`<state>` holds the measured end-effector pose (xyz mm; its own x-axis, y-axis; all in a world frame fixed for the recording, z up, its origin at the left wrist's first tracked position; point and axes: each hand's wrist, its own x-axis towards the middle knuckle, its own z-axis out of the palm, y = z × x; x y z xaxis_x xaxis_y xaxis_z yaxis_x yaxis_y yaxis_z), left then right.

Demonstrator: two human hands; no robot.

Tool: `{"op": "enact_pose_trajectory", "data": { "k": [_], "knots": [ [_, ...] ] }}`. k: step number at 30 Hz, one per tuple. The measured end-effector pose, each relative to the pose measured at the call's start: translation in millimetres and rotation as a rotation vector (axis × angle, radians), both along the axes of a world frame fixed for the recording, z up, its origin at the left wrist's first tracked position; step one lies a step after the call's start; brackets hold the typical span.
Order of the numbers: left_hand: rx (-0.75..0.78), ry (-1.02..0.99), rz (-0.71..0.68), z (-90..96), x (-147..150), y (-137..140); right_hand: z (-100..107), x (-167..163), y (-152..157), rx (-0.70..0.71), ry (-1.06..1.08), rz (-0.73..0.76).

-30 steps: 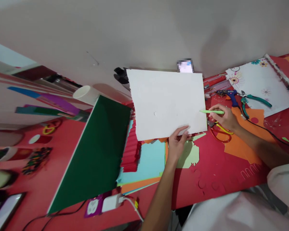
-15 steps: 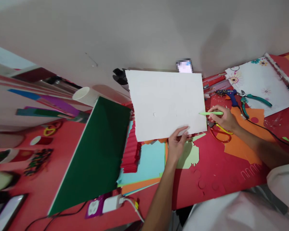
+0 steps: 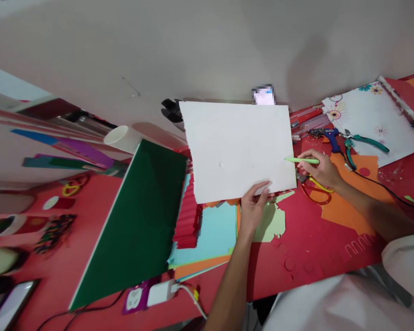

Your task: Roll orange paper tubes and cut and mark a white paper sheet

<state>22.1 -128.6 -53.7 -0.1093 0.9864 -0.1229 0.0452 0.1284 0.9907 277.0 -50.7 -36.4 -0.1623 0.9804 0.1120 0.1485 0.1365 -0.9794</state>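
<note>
A white board (image 3: pixel 241 142) leans up at the back of the table, with small marks on its face. My left hand (image 3: pixel 254 202) grips its lower edge, thumb and fingers on the front. In my right hand (image 3: pixel 319 168) is a light green pen (image 3: pixel 302 160), its tip at the board's right edge; I cannot tell whether it touches. Scissors (image 3: pixel 315 191) with red and yellow handles lie just below this hand. Green sheets (image 3: pixel 271 223) cut at the edges lie under the board, beside light blue paper (image 3: pixel 217 225) and a folded red strip (image 3: pixel 189 220).
A dark green board (image 3: pixel 138 220) stands tilted at left, near a white cup (image 3: pixel 120 136). On the right lie a blue glue gun (image 3: pixel 330 135), green-handled pliers (image 3: pixel 369 141), orange paper (image 3: pixel 345 207) and a flower-patterned sheet (image 3: pixel 365 119). A white charger (image 3: pixel 160 293) with a cable sits at the front.
The pen tip has moved slightly up along the board's right edge. My left hand and the white board stay in place.
</note>
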Motion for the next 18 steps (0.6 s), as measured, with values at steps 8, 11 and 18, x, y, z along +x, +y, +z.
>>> {"op": "enact_pose_trajectory", "data": {
  "k": [8, 11, 18],
  "knots": [
    [-0.013, -0.002, 0.002, 0.5, -0.1, 0.1, -1.1, 0.7, 1.0, 0.000, -0.003, 0.005],
    [-0.011, 0.001, 0.005, 0.9, -0.2, 0.1, -0.6, 0.7, 0.8, -0.008, -0.001, 0.009],
    [-0.001, 0.009, -0.001, -0.6, -0.5, 0.5, -2.6, 1.5, 4.0, -0.003, 0.014, -0.029]
  ]
}}
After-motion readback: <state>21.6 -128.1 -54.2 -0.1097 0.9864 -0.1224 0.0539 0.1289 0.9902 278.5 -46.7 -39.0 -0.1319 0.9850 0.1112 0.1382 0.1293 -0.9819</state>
